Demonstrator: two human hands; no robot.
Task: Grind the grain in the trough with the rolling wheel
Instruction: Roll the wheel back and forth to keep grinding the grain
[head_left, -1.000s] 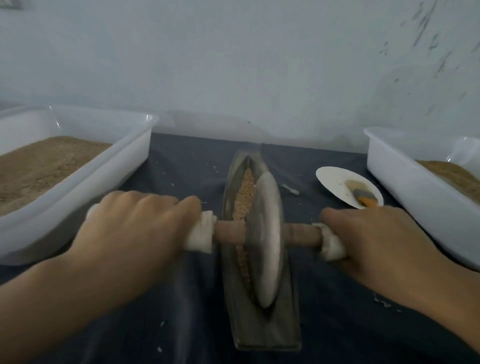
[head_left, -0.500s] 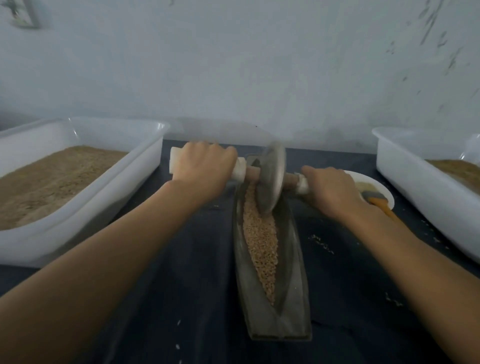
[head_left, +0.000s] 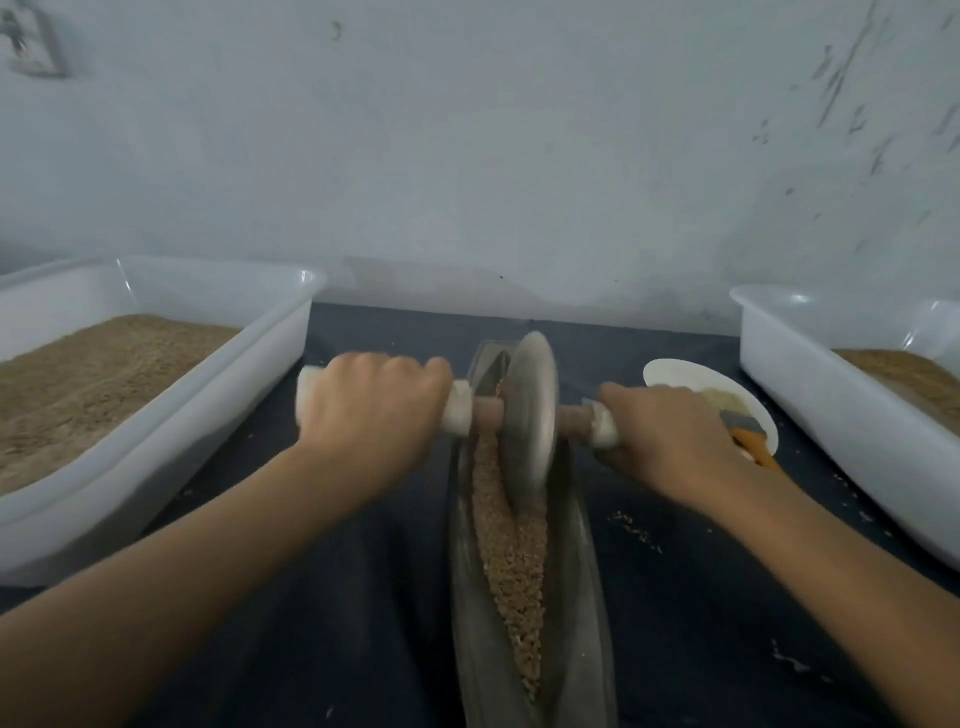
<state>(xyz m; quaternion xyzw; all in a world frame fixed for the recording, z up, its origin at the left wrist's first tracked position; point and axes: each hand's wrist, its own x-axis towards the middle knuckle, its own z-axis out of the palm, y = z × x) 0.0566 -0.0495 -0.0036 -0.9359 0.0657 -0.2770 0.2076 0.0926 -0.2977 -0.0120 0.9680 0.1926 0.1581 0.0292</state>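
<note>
Long narrow trough (head_left: 582, 545) lies lengthwise on dark cloth (head_left: 337, 623), pointing away from the person. Grain (head_left: 511, 551) fills its middle groove from near the close end up to the wheel. Wheel (head_left: 530, 415) stands on edge in the trough's far part, rim down in the grain, blurred. Wooden axle (head_left: 488, 410) runs through it crosswise, white wrapping on both ends. Left hand (head_left: 374, 415) left of the trough, fingers curled tight round the left wrapped grip. Right hand (head_left: 660, 441) right of the trough, fingers wrapped round the right grip. Loose grains (head_left: 636, 530) on cloth just right of the trough. White plate (head_left: 675, 376) right of the trough's far end, partly behind right hand, holding powder and an orange-handled brush (head_left: 748, 434). White tub (head_left: 208, 374) of brown grain well left of the trough; second tub (head_left: 831, 405) well right.
</note>
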